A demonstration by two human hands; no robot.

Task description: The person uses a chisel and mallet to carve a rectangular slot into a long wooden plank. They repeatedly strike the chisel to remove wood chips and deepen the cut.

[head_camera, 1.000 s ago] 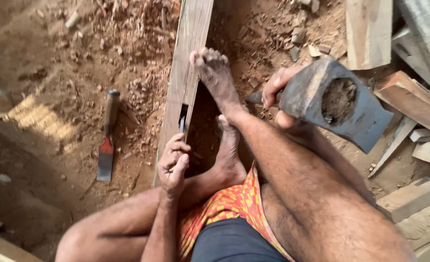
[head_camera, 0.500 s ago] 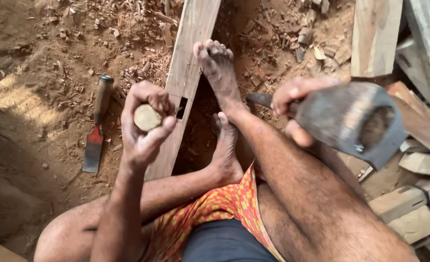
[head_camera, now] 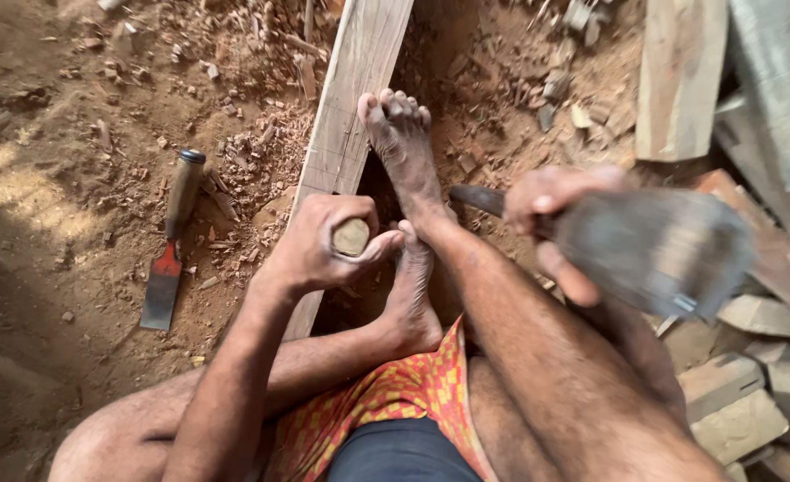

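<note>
L hand [head_camera: 319, 250] is clenched round a chisel handle [head_camera: 351, 236]; only the pale round butt end shows, poking up out of the fist betw. thumb and fingers. Blade end is hidden under the hand, so can't tell where it meets the wood. Fist sits right over the near part of the long wooden plank [head_camera: 352, 107], which runs from centre far edge down toward the person, tilted a bit to the left.

R hand [head_camera: 551, 223] grips the dark haft of an axe-like hammer tool [head_camera: 653, 250], fingers wrapped tight near the head. The head is blurred, held up off the ground to the right of the L fist, well apart from the chisel butt and above it in frame.

One bare foot [head_camera: 399, 134] lies just right of the plank, toes pointing far; whether it touches the plank edge can't be told. Other foot [head_camera: 413, 295] lies nearer, tucked just right of the L fist.

Spare chisel w/ red-painted blade [head_camera: 170, 245] lies on the dirt floor [head_camera: 47, 178] to the left, untouched, apart from the plank. Wood chips [head_camera: 261, 152] scattered betw. it and the plank. Cut timber blocks [head_camera: 743, 393] piled at right, near and far.
</note>
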